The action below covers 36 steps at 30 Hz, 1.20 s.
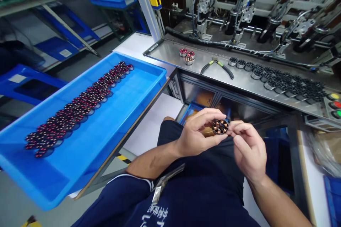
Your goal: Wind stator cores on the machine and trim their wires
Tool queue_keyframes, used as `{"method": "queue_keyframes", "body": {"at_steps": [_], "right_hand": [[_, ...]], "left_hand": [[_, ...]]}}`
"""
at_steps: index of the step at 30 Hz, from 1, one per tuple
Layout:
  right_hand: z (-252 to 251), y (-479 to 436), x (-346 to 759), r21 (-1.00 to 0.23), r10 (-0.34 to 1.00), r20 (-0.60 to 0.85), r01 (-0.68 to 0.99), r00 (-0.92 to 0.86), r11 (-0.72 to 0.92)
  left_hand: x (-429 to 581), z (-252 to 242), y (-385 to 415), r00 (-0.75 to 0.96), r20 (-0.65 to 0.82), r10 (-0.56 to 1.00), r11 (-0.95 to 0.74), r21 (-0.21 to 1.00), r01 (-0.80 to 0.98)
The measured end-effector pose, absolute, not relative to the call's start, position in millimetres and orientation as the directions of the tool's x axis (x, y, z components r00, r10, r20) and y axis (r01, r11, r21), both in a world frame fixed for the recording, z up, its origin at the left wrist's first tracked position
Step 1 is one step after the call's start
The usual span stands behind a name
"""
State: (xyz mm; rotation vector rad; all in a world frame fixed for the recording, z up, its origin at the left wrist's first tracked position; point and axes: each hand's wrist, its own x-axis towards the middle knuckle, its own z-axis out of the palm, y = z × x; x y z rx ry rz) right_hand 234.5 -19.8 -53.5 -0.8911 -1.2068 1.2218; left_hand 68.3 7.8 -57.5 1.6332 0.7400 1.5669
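My left hand (198,133) grips a small round motor stator (220,127) by its rim, between thumb and fingers. Copper windings show on the stator's face, set in a black ring, and the face is turned up toward me. At the stator's right edge, my right hand (249,145) has its thumb and fingers pinched together. Whatever lies between those fingertips is too small to make out. Both hands are above my lap, in front of the metal bench.
A blue tray (138,94) on the left holds rows of wound stators (80,108). On the metal ledge (170,51) are several red-and-copper stators (189,59), green-handled cutters (217,66) and many black stators (287,81). Machinery (239,17) stands behind; push buttons (336,105) are at right.
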Motion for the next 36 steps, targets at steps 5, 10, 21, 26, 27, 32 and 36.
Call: {"method": "queue_keyframes", "body": {"at_steps": [5,10,21,26,27,32,36], "right_hand": [[-39,-13,234,-0.979,0.975,0.160,-0.153,-0.153,0.136],[-35,-13,227,-0.980,0.984,0.167,-0.123,-0.063,0.158],[-50,-23,224,-0.981,0.981,0.102,-0.145,0.164,0.127],[-51,-30,224,-0.928,0.977,0.179,-0.312,0.115,0.206],[-51,-31,224,-0.926,0.980,0.182,-0.322,0.079,0.198],[-54,-33,222,-0.956,0.977,0.209,-0.206,0.027,0.210],[-49,-32,222,-0.941,0.945,0.301,-0.118,0.129,0.316]], "left_hand": [[64,-47,7,0.145,0.712,0.687,-0.723,0.690,0.040],[62,-44,6,0.155,0.740,0.654,-0.754,0.655,0.054],[66,-54,8,0.106,0.633,0.767,-0.602,0.766,-0.224],[64,-53,10,0.081,0.626,0.776,-0.600,0.771,-0.216],[63,-52,10,0.080,0.624,0.777,-0.598,0.772,-0.215],[60,-52,10,0.106,0.619,0.778,-0.593,0.779,-0.205],[60,-49,9,0.125,0.644,0.754,-0.629,0.764,-0.143]]}}
